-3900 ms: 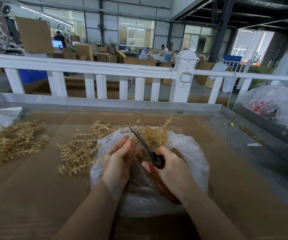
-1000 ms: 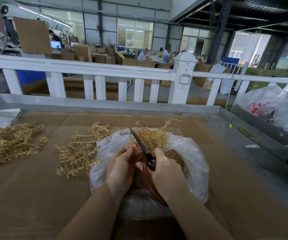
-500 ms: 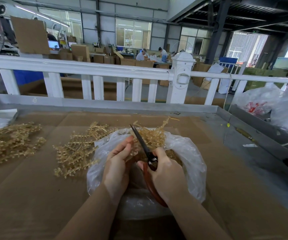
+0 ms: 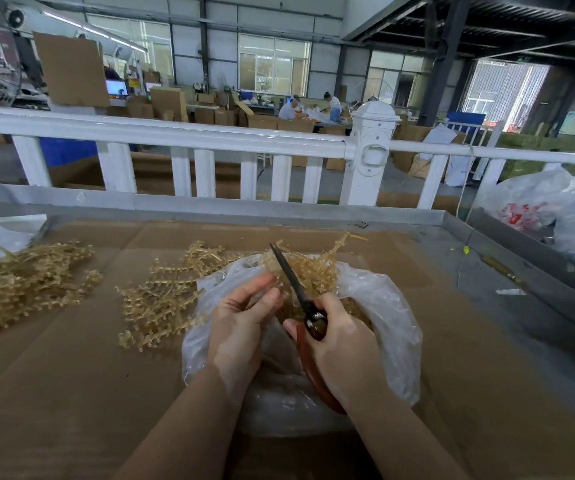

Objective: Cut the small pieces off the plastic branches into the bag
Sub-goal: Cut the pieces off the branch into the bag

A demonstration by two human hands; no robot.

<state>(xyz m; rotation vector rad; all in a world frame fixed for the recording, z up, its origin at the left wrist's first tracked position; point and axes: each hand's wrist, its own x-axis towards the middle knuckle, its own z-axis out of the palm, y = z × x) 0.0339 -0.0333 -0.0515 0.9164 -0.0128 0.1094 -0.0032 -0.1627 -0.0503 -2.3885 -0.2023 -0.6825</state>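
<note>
While the right hand (image 4: 341, 344) grips the red-handled scissors (image 4: 308, 327), blades near closed and pointing up and away, the left hand (image 4: 244, 317) pinches a plastic branch (image 4: 300, 271) over the mouth of the clear bag (image 4: 383, 306). The fingers curl lightly round the stem; the exact hold is hard to read.

Judgement: clip close to the stem, keep the branch above the opening so pieces drop in, and keep the left fingertips (image 4: 268, 294) clear of the blade.

Cut pieces lie inside the bag beneath the hands. Just left of it sits a loose pile of branches (image 4: 161, 299); farther left, another pile (image 4: 26, 282), all on the cardboard-lined table (image 4: 71, 375). Beyond, a white railing (image 4: 182, 136).

Against half a second ago: the left fingers have bent inward toward the stem, and the scissors sit much the same.
</note>
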